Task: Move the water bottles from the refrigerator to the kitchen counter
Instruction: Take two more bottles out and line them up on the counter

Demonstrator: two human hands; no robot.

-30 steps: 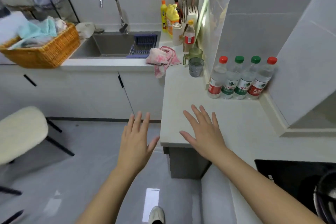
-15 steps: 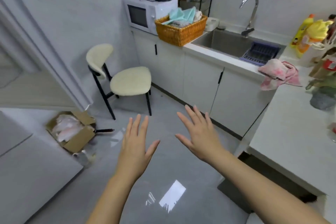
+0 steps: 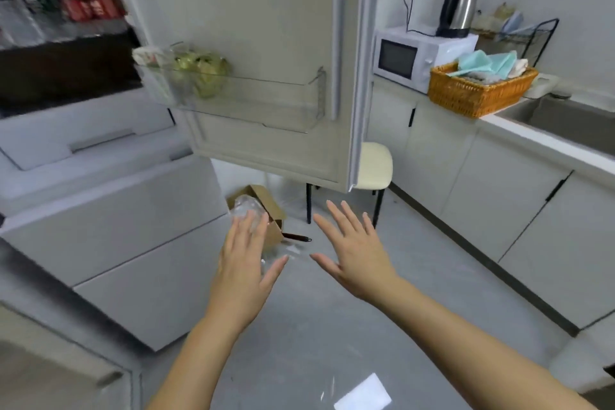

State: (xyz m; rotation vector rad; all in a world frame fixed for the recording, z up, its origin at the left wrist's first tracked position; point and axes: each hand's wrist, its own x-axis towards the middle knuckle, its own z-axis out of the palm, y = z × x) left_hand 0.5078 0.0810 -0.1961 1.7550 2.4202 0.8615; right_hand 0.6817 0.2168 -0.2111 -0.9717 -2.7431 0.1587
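The refrigerator [image 3: 100, 226] stands at the left with its upper door [image 3: 273, 27] swung open toward me. On a shelf inside, at the top left, blurred water bottles [image 3: 83, 7] with red labels stand in a row. My left hand [image 3: 244, 263] and my right hand [image 3: 352, 250] float over the floor in front of the fridge, fingers spread, palms down, both holding nothing. The kitchen counter [image 3: 532, 136] runs along the right.
The door shelf [image 3: 233, 93] carries green produce in a bag. A cardboard box [image 3: 263, 213] with plastic lies on the floor beneath the door, a chair [image 3: 374, 170] behind it. A microwave [image 3: 419, 56], kettle [image 3: 457, 7], wicker basket [image 3: 479, 90] and sink [image 3: 572, 120] sit on the counter.
My view has swung left from the counter with several bottles, past the sink and chair, to the open refrigerator. Both hands stay spread and hold nothing.
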